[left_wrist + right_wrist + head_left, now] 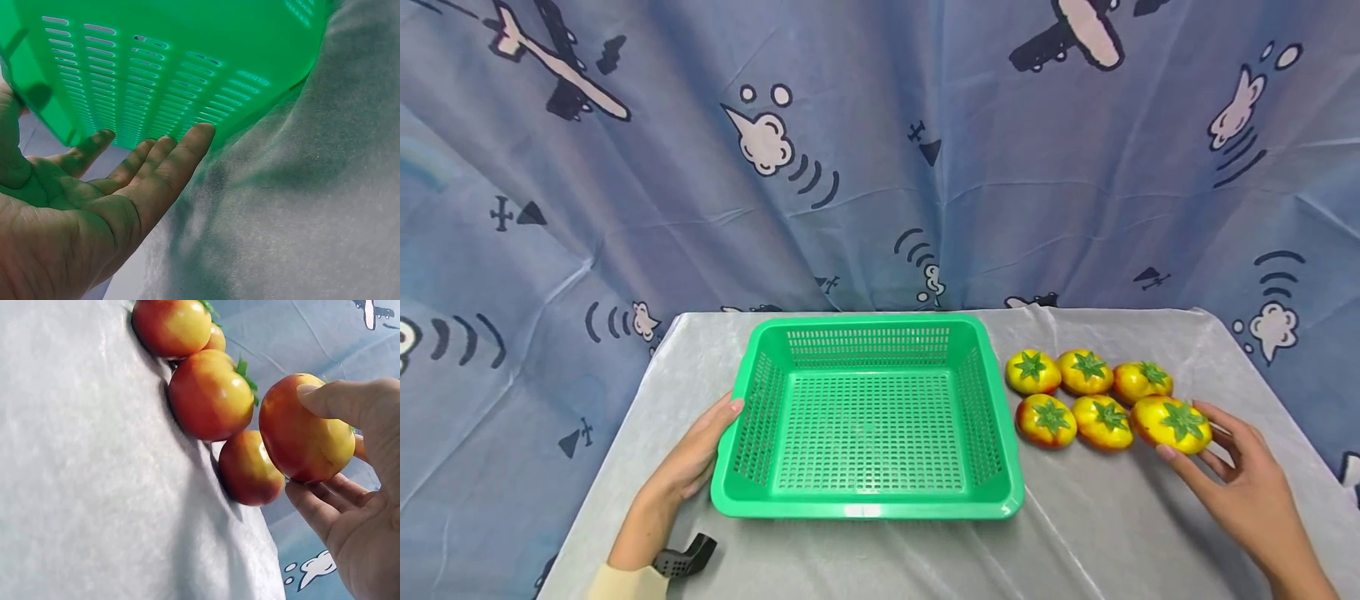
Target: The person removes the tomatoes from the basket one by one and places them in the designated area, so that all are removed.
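In the head view a green plastic basket (867,507) with slotted walls stands on the table. My left hand (696,450) holds its left side, the thumb over the rim. The left wrist view shows the straight fingers of that hand (131,194) against the outer slotted wall of the basket (219,37). On the right, my right hand (1247,475) grips a yellow-red tomato (1157,417) with a green leafy top. In the right wrist view this tomato (300,437) is pinched between thumb and fingers, raised off the cloth.
Several similar tomatoes (1047,421) lie in two rows right of the basket, close together. A pale grey cloth (1075,533) covers the table. Behind it hangs a blue curtain (865,208) printed with airplanes. A black strap (688,557) is on the left wrist.
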Available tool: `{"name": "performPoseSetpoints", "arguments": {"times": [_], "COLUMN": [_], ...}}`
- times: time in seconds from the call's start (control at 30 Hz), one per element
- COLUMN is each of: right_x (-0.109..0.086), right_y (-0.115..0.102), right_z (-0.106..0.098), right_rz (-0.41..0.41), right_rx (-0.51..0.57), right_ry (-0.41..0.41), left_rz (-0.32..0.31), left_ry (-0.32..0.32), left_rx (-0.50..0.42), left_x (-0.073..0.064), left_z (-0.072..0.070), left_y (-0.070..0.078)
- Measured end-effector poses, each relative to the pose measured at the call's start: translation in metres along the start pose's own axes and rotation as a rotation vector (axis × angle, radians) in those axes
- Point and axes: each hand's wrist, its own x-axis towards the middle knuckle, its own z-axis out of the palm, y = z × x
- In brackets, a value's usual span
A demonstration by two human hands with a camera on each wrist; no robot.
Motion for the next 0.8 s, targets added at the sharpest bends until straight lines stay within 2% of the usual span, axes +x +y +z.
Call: {"name": "performPoseSetpoints", "arguments": {"times": [0.17,0.37,0.53,0.8], "right_x": [0.003,0.006,0.007,0.007], "right_y": [0.013,0.018,0.022,0.032], "right_z": [0.004,0.004,0.004,0.007], "right_rz": [0.004,0.045,0.072,0.03], "right_rx": [0.01,-0.031,-0.025,-0.029], "right_ry": [0.003,-0.013,-0.031,-0.039], "left_rz": [-0.006,-0.011,-0.008,-0.013], "left_ry": [0.009,0.005,-0.005,0.0], "left_rx": [0.009,0.014,0.013,0.003], "left_x": [0.001,0.001,0.002,0.0], "left_z": [0.0,-0.001,-0.001,0.0], "left_y": [0.001,0.003,0.004,0.002]}}
